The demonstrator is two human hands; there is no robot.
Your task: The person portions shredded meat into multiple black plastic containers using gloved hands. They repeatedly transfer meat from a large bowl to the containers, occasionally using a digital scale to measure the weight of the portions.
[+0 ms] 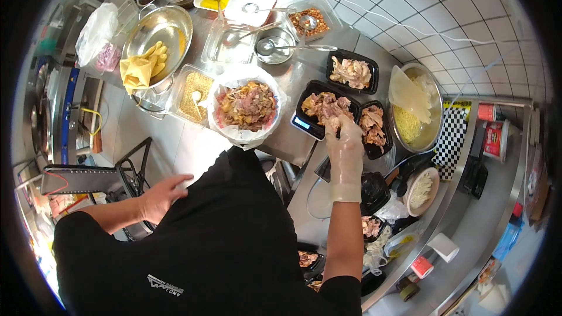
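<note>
My right hand, in a clear plastic glove, reaches down into a black plastic tray of cooked meat pieces. Its fingers are pinched on a piece of meat at the tray's near right side. That tray sits on a kitchen scale with a lit display. Left of it stands a round tub lined with white plastic and filled with more meat. My bare left hand hangs low beside my body, away from the counter, fingers stretched and holding nothing.
Two filled black trays flank the scale. Further right is a metal bowl of yellow shreds. Behind are a ladle in a metal pot and a peanut container. At left stand a sesame container and a large steel bowl.
</note>
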